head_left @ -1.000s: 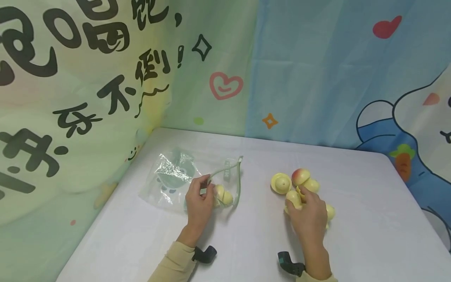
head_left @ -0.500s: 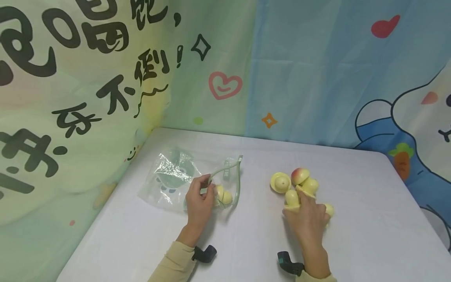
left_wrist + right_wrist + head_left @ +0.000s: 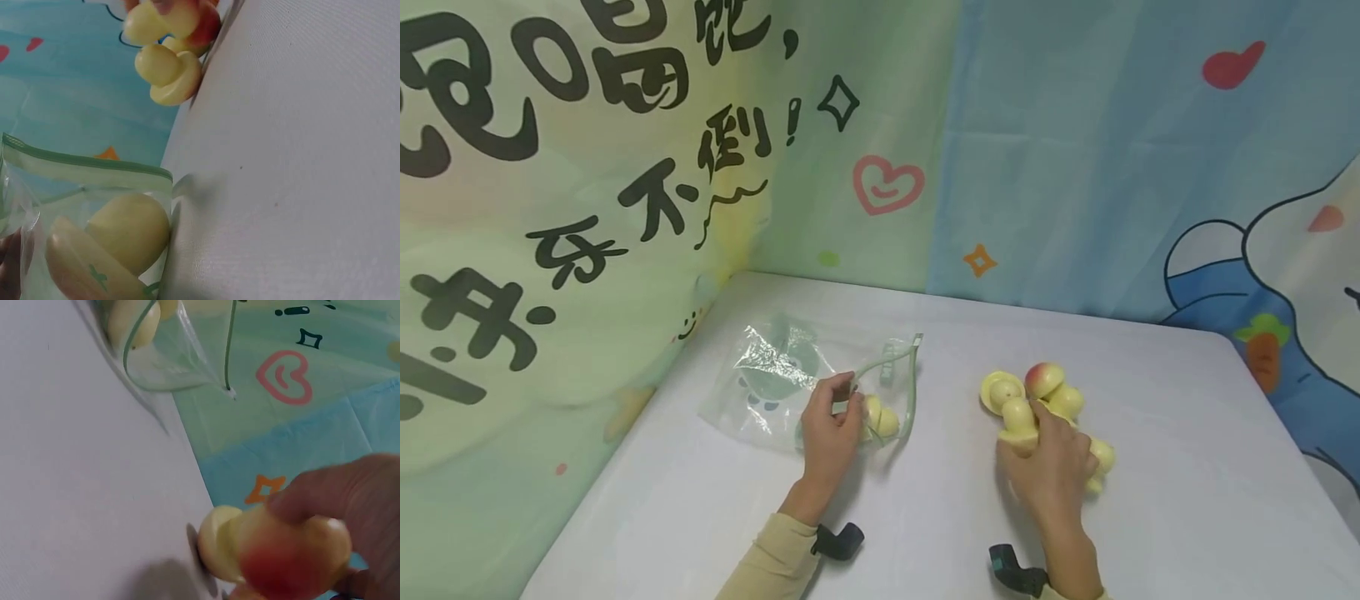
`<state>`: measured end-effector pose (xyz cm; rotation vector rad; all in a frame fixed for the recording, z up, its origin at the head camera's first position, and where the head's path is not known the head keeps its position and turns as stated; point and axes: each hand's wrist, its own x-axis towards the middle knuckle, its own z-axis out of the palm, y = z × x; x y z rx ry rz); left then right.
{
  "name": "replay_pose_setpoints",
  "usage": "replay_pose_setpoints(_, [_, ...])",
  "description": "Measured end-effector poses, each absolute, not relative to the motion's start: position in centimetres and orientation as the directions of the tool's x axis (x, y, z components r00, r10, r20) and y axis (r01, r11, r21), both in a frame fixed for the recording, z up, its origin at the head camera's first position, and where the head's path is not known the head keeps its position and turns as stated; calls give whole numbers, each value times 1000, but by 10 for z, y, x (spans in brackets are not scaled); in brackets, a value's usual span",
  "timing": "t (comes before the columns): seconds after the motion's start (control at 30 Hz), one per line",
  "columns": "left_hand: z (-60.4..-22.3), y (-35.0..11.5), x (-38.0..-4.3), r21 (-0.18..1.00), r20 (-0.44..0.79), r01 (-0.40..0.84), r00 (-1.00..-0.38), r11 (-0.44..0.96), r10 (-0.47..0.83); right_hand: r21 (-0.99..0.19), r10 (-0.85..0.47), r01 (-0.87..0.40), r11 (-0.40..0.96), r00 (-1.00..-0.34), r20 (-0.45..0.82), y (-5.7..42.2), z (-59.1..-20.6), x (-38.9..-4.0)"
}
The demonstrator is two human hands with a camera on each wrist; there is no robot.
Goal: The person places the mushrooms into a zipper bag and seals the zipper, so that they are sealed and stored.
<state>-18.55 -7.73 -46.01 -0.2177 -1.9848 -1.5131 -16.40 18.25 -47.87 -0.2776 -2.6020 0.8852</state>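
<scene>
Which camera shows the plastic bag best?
The head view: the plastic bag shows end to end, partly behind the left hand. Left wrist shows only its mouth end close up; right wrist crops it at the top.

- A bare strip of white surface [image 3: 951, 392] lies between the clear bag [image 3: 775, 375] and the yellow pieces [image 3: 1066, 402]; you can pass there.
- These pieces crowd your right fingers [image 3: 1054, 423] on the far side and both flanks.
- The bag's mouth gapes rightward, its near side taken up by your left fingers [image 3: 829, 390] and bagged pieces [image 3: 887, 422].
- Behind, a cloth backdrop [image 3: 1037, 167] blocks reach.
</scene>
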Motion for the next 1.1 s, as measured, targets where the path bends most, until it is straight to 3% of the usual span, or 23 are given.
replay_pose_setpoints(0.13, [-462,-77,-187,799,586,509,-779,319,-225,-752,281,-79,654,-898,338,173,-478,-163])
replay_pose_setpoints(0.27, [-460,-77,-187,777,616,537,-757,328,-219,-812,247,-166,559,-902,355,160,-482,-166])
replay_pose_setpoints(0.67, [-455,-71,-186,752,643,552,-735,361,-215,-867,31,-273,417,-949,314,118,-503,-182])
replay_pose_setpoints(1.1, [-459,-68,-179,747,649,561,-731,355,-211,-886,-72,-295,358,-955,289,88,-505,-198])
